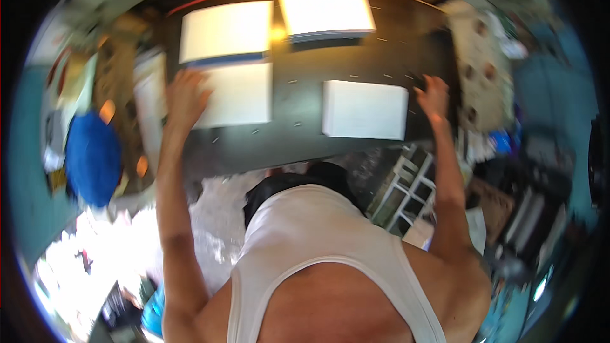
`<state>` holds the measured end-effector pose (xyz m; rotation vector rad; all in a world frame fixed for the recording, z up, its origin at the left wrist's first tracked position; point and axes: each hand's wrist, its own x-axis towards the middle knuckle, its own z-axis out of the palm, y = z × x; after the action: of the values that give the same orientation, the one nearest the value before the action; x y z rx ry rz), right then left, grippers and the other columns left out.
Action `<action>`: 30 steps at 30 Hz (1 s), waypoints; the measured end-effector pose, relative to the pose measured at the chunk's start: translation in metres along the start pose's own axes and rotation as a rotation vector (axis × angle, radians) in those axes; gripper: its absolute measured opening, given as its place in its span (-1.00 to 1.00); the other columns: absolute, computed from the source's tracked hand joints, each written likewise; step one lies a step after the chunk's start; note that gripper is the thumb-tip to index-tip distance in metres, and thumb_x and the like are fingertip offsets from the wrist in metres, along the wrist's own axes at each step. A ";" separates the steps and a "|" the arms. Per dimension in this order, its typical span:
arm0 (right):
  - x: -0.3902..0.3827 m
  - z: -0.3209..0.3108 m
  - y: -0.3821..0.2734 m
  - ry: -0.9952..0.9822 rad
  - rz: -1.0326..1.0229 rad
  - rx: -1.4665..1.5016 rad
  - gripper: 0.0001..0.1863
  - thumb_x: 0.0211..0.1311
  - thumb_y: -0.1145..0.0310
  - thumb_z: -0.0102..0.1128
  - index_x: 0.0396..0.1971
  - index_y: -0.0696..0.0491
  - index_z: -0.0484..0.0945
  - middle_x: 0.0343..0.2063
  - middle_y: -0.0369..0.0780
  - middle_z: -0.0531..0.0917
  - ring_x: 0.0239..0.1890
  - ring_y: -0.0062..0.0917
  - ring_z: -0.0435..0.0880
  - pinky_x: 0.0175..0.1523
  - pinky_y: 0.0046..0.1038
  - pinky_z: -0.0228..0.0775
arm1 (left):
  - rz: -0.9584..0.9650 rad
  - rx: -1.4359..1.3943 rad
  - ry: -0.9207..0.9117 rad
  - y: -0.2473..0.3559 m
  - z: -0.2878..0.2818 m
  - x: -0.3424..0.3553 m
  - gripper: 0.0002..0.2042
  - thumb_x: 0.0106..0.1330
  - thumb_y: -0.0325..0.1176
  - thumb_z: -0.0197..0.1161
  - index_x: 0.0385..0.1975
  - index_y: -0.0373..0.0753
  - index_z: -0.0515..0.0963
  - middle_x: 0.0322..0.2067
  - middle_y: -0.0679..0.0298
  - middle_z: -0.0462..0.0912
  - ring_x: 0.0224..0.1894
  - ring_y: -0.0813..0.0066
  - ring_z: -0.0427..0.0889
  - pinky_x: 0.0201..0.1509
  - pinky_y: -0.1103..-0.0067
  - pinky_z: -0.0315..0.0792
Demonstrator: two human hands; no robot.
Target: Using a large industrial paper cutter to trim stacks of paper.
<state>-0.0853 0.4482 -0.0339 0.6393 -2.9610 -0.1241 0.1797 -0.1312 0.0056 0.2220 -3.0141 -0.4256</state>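
Over a dark table my left hand (186, 97) is at the left edge of a white paper stack (238, 95), its thumb apart from its fingers and reaching over the sheets. Whether it presses on the paper I cannot tell. My right hand (434, 96) hovers above the dark surface with fingers spread and nothing in them. Left of that hand lies another white paper stack (365, 110), apart from it. Farther back are a third stack (226, 30) at the left and a brightly lit fourth one (326, 11) in the middle.
Small pale marks dot the dark tabletop (298, 101). Perforated side panels flank it, one (486, 73) at the right. A blue rounded object (93, 159) sits at the left. A white metal frame (403, 184) stands below the table's right front edge.
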 end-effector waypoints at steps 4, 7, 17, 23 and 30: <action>0.001 0.021 0.034 -0.043 0.010 0.073 -0.79 0.19 0.42 0.30 -0.19 0.09 0.56 -0.08 -0.08 0.61 0.04 -0.13 0.57 0.10 -0.20 0.47 | 0.002 0.043 0.056 -0.010 -0.010 0.035 -0.33 -0.06 -0.35 0.53 0.16 -0.02 0.47 0.17 0.12 0.41 0.19 0.03 0.38 0.17 0.24 0.42; 0.005 0.007 0.032 0.091 0.088 0.234 -0.82 0.27 0.41 0.24 -0.18 0.13 0.53 -0.22 -0.04 0.66 -0.15 -0.07 0.67 -0.07 -0.15 0.51 | -0.088 0.091 -0.056 -0.021 -0.017 0.045 -0.20 -0.07 -0.33 0.56 0.28 0.15 0.37 0.32 0.10 0.24 0.33 0.00 0.24 0.26 0.15 0.36; 0.050 -0.131 -0.270 0.283 -0.898 0.480 -0.75 0.21 0.63 0.07 -0.11 0.14 0.50 -0.40 -0.11 0.60 -0.33 -0.25 0.67 -0.25 -0.29 0.58 | -0.136 0.137 -0.229 -0.046 -0.016 0.052 0.02 -0.22 -0.38 0.63 0.37 0.32 0.26 0.44 0.17 0.06 0.46 0.11 0.05 0.40 -0.06 0.17; 0.085 -0.083 -0.401 0.200 -1.121 0.415 -0.78 0.11 0.59 0.10 -0.20 0.20 0.51 -0.47 -0.08 0.66 -0.42 -0.28 0.74 -0.43 -0.33 0.61 | -0.163 0.140 -0.293 -0.054 -0.010 0.058 -0.02 -0.25 -0.30 0.66 0.33 0.32 0.33 0.43 0.20 0.10 0.44 0.18 0.09 0.35 -0.10 0.19; 0.106 -0.056 -0.450 0.033 -1.214 0.249 -0.74 0.16 0.55 0.09 -0.13 0.24 0.51 -0.39 -0.03 0.68 -0.44 -0.26 0.76 -0.37 -0.35 0.63 | -0.214 0.098 -0.320 -0.056 -0.012 0.056 -0.04 -0.23 -0.28 0.66 0.32 0.37 0.35 0.42 0.22 0.16 0.45 0.22 0.08 0.39 -0.11 0.16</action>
<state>0.0081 -0.0074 -0.0150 2.2858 -2.1142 0.1639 0.1330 -0.1958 0.0049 0.5356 -3.3428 -0.3605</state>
